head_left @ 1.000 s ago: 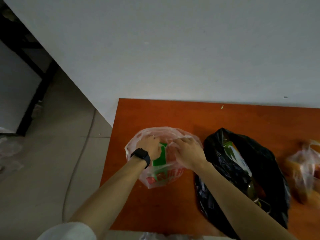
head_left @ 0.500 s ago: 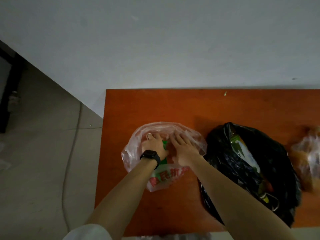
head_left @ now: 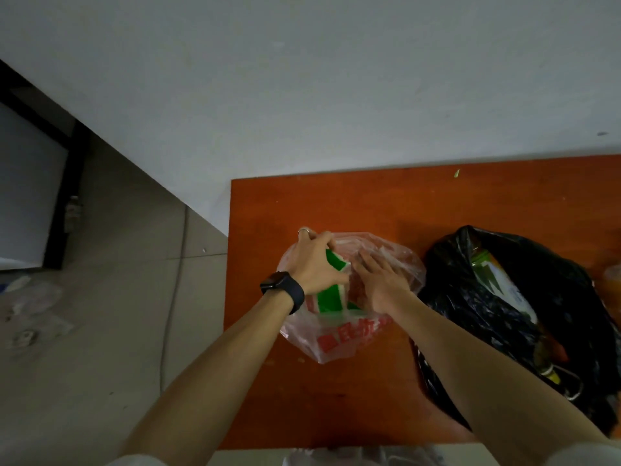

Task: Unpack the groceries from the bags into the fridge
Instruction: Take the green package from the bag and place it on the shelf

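Clear bag: the clear plastic bag (head_left: pixel 349 317) with red print lay near the left edge of the orange table (head_left: pixel 336 203), its mouth turned up toward you, which is why both your hands met there.
Left hand: your left hand (head_left: pixel 316 260) curled over the bag's far left rim, fingers bent around the plastic, seemingly to pull the mouth wide; a dark watch (head_left: pixel 284 290) sat on that wrist.
Right hand: your right hand (head_left: pixel 381 280) lay flat and open, fingers spread on the film over the reddish contents; I could not tell whether it pinched anything.
Green package: a green and white package (head_left: pixel 331 294) sat inside the bag between your hands, not yet lifted out.
Black bag: the black bag (head_left: pixel 524 317) rested just beside, to the right, open, with a printed packet (head_left: pixel 500 284) showing.
Fridge: not in view.
Judgement: you were probably still opening the first bag.
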Demonstrator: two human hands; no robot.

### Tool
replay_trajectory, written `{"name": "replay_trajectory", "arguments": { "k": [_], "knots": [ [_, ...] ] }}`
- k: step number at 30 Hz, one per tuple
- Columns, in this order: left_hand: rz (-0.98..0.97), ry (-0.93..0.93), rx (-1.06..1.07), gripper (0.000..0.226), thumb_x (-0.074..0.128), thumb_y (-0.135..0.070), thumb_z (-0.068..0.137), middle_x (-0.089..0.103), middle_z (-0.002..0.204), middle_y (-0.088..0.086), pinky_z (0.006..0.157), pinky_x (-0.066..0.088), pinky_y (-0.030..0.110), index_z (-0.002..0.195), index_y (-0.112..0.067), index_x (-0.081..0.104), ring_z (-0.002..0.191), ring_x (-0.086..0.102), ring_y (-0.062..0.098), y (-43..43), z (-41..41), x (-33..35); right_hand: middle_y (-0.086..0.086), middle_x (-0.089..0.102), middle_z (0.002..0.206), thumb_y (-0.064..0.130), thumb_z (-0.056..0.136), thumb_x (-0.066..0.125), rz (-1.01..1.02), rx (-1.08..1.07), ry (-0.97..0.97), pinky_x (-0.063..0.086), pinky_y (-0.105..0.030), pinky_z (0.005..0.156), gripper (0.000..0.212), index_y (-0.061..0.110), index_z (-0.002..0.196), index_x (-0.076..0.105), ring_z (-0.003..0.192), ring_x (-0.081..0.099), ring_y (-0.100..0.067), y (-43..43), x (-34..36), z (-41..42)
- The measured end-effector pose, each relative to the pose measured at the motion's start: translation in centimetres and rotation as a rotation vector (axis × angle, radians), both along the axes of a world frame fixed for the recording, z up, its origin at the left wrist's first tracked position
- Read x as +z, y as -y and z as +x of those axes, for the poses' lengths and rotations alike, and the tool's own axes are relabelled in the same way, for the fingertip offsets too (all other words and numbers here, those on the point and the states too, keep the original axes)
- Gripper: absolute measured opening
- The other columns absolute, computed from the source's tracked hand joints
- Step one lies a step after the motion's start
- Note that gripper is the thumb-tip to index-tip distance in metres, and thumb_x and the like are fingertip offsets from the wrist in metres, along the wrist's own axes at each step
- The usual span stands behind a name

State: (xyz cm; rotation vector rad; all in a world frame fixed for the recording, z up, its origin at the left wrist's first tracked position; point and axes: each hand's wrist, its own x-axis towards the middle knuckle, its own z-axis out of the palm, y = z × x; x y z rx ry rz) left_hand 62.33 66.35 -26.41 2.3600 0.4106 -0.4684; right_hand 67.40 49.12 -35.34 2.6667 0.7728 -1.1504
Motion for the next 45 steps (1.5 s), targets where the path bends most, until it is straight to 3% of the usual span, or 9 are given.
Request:
{"name": "replay_trajectory", "arguments": {
  "k": [3, 5, 8, 13, 18, 21, 28, 34, 45],
  "knots": [
    [-0.003, 0.131, 0.033, 0.046, 0.084, -0.036, 0.063, 0.035, 0.108, 0.000, 0.076, 0.056, 0.030, 0.096, -0.026, 0.053, 0.093, 0.051, 0.019, -0.7, 0.5, 2.9, 0.006, 0.001, 0.167, 0.027, 0.094, 0.063, -0.005, -0.008, 0.013, 0.036, -0.053, 0.111, 0.083, 0.033, 0.158, 0.009, 0.152, 0.013, -0.027, -1.3, 0.5, 0.4],
    [0.004, 0.190, 0.034, 0.045, 0.083, -0.037, 0.062, 0.035, 0.109, 0.000, 0.081, 0.056, 0.033, 0.095, -0.027, 0.053, 0.096, 0.051, 0.020, -1.0, 0.9, 4.6, 0.000, 0.040, 0.154, 0.024, 0.097, 0.056, -0.022, 0.006, -0.014, 0.053, -0.045, 0.086, 0.054, 0.028, 0.148, 0.040, 0.129, 0.051, -0.025, -2.5, 1.7, 1.4],
    [0.030, 0.260, 0.043, 0.041, 0.081, -0.039, 0.065, 0.035, 0.110, -0.001, 0.085, 0.055, 0.034, 0.093, -0.030, 0.053, 0.097, 0.052, 0.020, -1.6, 1.4, 6.7, 0.000, 0.063, 0.130, 0.023, 0.100, 0.050, -0.016, 0.069, -0.006, 0.055, -0.034, 0.076, 0.038, 0.026, 0.137, 0.053, 0.097, 0.063, -0.018, -3.3, 4.3, 2.5],
    [-0.014, 0.336, 0.107, 0.035, 0.080, -0.032, 0.070, 0.035, 0.110, -0.001, 0.086, 0.056, 0.028, 0.094, -0.025, 0.056, 0.094, 0.055, 0.015, -1.7, 2.1, 10.0, 0.005, 0.069, 0.119, 0.027, 0.096, 0.050, 0.172, 0.008, 0.114, 0.057, -0.036, 0.085, 0.034, 0.033, 0.128, 0.061, 0.098, 0.066, -0.017, -2.3, 7.7, 3.8],
    [-0.105, 0.378, 0.140, 0.039, 0.084, -0.023, 0.067, 0.036, 0.111, -0.002, 0.073, 0.052, 0.011, 0.096, -0.023, 0.059, 0.092, 0.054, 0.007, -1.4, 3.5, 13.2, 0.006, 0.073, 0.111, 0.025, 0.102, 0.046, 0.450, -0.151, 0.217, 0.035, -0.013, 0.049, 0.031, 0.029, 0.123, 0.069, 0.058, 0.049, 0.003, 0.6, 13.2, 3.8],
    [-0.167, 0.396, 0.136, 0.042, 0.087, -0.020, 0.065, 0.039, 0.112, -0.001, 0.064, 0.046, 0.004, 0.098, -0.023, 0.062, 0.092, 0.050, 0.003, -1.4, 4.5, 15.4, 0.011, 0.073, 0.111, 0.030, 0.100, 0.051, 0.678, -0.361, 0.189, 0.037, -0.005, 0.057, 0.028, 0.028, 0.119, 0.072, 0.076, 0.063, -0.001, 2.3, 15.9, 3.0],
    [-0.607, 0.413, 0.173, 0.041, 0.088, -0.003, 0.067, 0.056, 0.121, 0.013, 0.076, 0.062, 0.044, 0.101, -0.013, 0.067, 0.096, 0.070, 0.029, -0.2, 6.2, 19.6, 0.002, 0.073, 0.110, 0.035, 0.095, 0.063, 1.240, -0.764, -0.314, 0.056, -0.027, 0.085, 0.027, 0.024, 0.118, 0.069, 0.100, 0.071, -0.014, 5.0, 22.9, 1.6],
    [-0.897, 0.363, 0.068, 0.039, 0.078, 0.007, 0.075, 0.053, 0.121, 0.008, 0.078, 0.060, 0.042, 0.110, -0.008, 0.067, 0.103, 0.067, 0.029, 5.8, 8.1, 21.9, -0.004, 0.063, 0.127, 0.034, 0.085, 0.074, 1.439, -0.944, -0.408, 0.054, -0.050, 0.097, 0.042, 0.029, 0.126, 0.063, 0.114, 0.065, -0.026, 10.7, 25.4, -0.4],
    [-0.982, 0.153, -0.306, 0.041, 0.078, 0.006, 0.075, 0.057, 0.120, 0.011, 0.078, 0.060, 0.047, 0.113, -0.006, 0.066, 0.101, 0.069, 0.032, 28.8, 7.0, 21.2, 0.019, 0.069, 0.109, 0.048, 0.089, 0.065, 1.408, -1.145, 0.374, 0.061, -0.042, 0.077, 0.051, 0.044, 0.138, 0.055, 0.092, 0.069, -0.016, 28.0, 25.3, -11.0]
  ]
}}
